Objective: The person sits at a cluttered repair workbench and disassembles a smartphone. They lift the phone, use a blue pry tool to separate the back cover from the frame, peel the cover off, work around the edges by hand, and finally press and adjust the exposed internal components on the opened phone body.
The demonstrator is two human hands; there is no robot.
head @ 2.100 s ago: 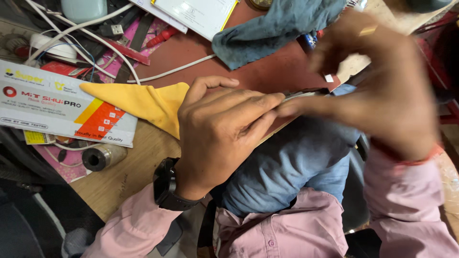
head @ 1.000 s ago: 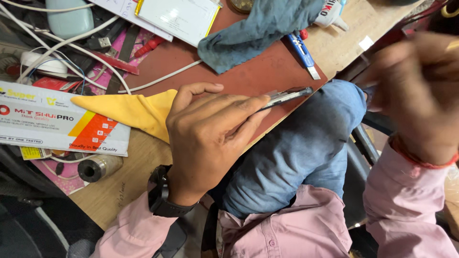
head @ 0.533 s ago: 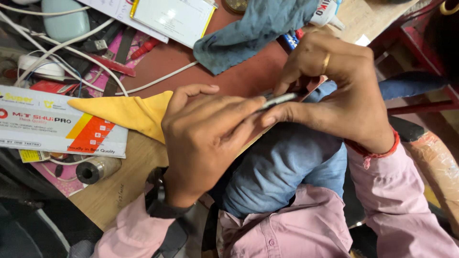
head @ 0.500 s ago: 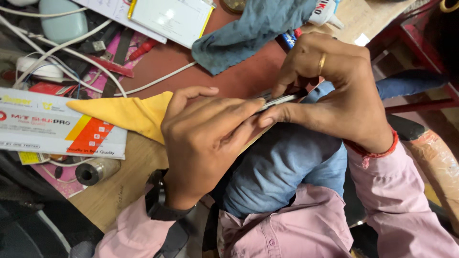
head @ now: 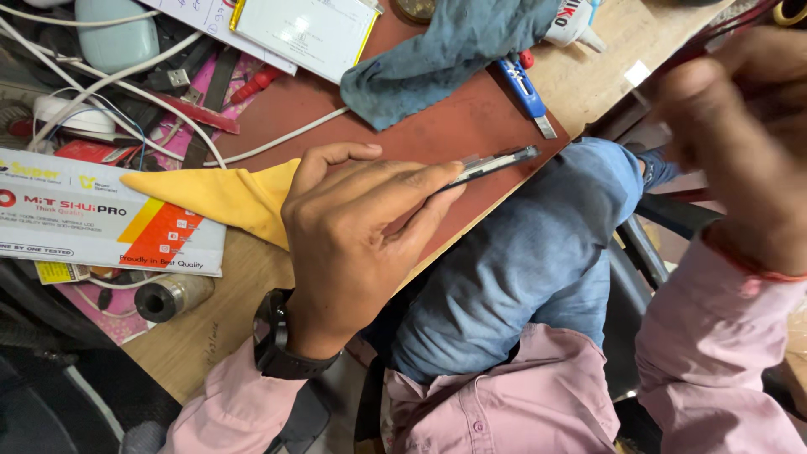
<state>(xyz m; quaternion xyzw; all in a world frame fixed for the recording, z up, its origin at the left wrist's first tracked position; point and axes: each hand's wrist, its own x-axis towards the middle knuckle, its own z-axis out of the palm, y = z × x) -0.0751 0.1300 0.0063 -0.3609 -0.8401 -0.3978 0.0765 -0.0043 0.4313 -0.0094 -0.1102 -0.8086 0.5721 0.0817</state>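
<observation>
- Both arms wear pale pink long sleeves (head: 714, 353) of a button-up shirt, the cuffs reaching the wrists.
- The left hand (head: 353, 235) has a black wristwatch (head: 282, 340) with a dark strap just above the cuff.
- The right hand (head: 748, 134), blurred, has a thin red-orange thread band (head: 744, 261) at the wrist.
- Blue denim jeans (head: 521, 269) cover the raised knee.
- The shirt front (head: 496, 403) shows small buttons.

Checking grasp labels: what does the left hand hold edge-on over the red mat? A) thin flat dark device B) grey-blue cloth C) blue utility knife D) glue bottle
A: the left hand grips the thin flat dark device edge-on; the blue utility knife and grey-blue cloth lie untouched on the red mat.
</observation>
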